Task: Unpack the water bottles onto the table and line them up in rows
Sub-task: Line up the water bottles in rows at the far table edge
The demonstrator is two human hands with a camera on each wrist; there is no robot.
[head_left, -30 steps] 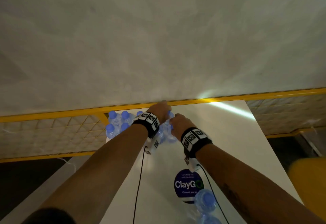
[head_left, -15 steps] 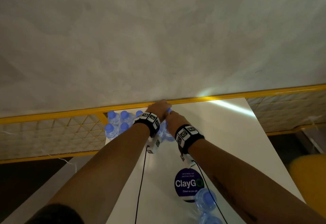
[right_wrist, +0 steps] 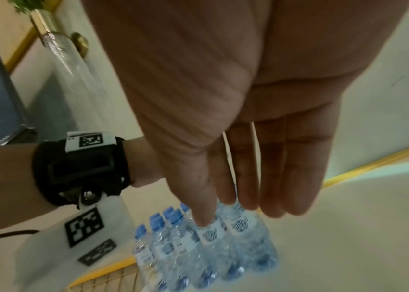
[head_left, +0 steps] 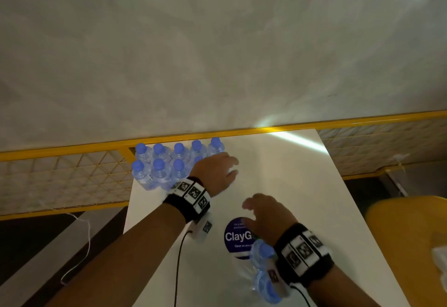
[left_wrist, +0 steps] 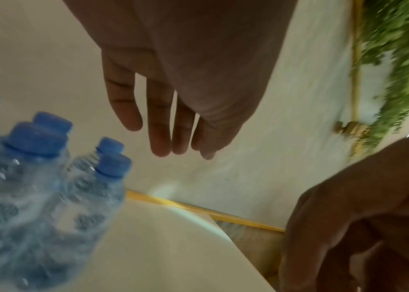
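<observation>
Clear water bottles with blue caps stand in two rows at the far left corner of the white table. My left hand hovers open just right of the rows, fingers straight and holding nothing. My right hand is nearer me, open and empty, above the table's middle. Two more bottles sit near the front edge, partly hidden under my right wrist. The rows also show in the wrist views.
A blue round ClayGo sticker lies on the table near my right hand. A yellow rail with mesh runs behind the table against a pale wall. A yellow seat stands to the right. A black cable hangs from my left wrist.
Both hands were together on a bottle at the far edge. They have let go and drawn apart, the right hand moving back toward me. More bottles of the rows now show.
</observation>
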